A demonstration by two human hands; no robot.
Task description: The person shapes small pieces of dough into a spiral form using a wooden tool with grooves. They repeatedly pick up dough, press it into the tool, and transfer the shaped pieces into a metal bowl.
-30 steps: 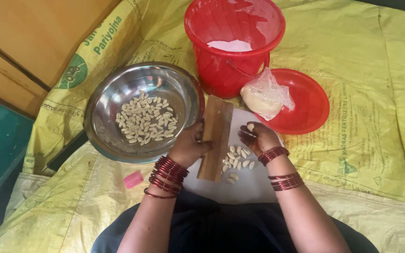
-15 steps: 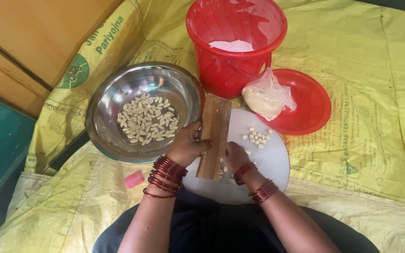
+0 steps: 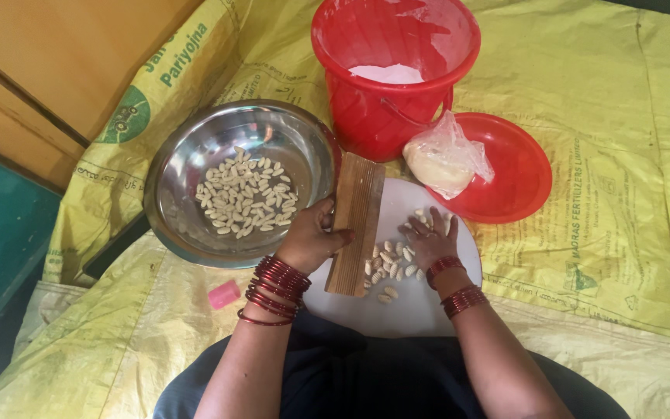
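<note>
Taking the ridged wooden board (image 3: 357, 223) as the landmark: it rests on the round plate (image 3: 420, 306), tilted along the plate's left part. The left hand (image 3: 313, 242) grips its left edge. Just right of it, small dough pieces (image 3: 391, 261) lie on the plate under the right hand (image 3: 428, 240). Left of the board sits the steel bowl (image 3: 188, 225), with more pieces (image 3: 246, 194) in it. Behind the board stands the bucket (image 3: 393, 74); behind and right lies the shallow dish (image 3: 517, 174), holding a bagged dough lump (image 3: 443, 159). A small block (image 3: 224, 294) lies to its lower left on the sacking (image 3: 599, 233).

Ridged wooden board (image 3: 356, 223), shiny steel bowl (image 3: 188, 225), glossy red plastic bucket (image 3: 374, 116).
</note>
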